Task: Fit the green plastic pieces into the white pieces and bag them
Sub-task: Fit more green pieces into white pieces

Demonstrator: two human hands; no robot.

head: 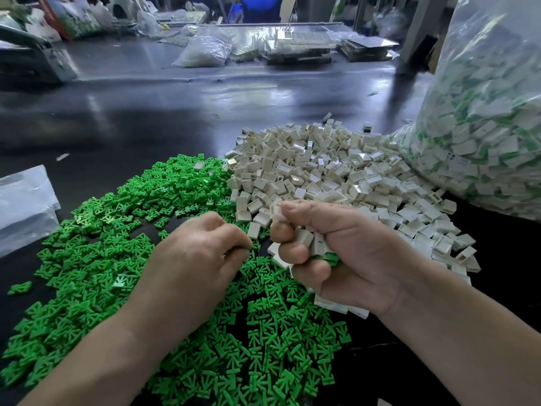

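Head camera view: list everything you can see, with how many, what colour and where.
green plastic pieces: heap, too many to count, green, near left and centre of the table
white pieces: heap, too many to count, off-white, centre right, beside the green heap
big bag: one, clear, full of white and green pieces, right edge
flat bags: count unclear, clear, left edge
table: one, dark and glossy, under everything
far bags and trays: several, clear, far side
left grip: one, fingers curled over the green heap, contents hidden
right grip: one, holds several white pieces, some green showing
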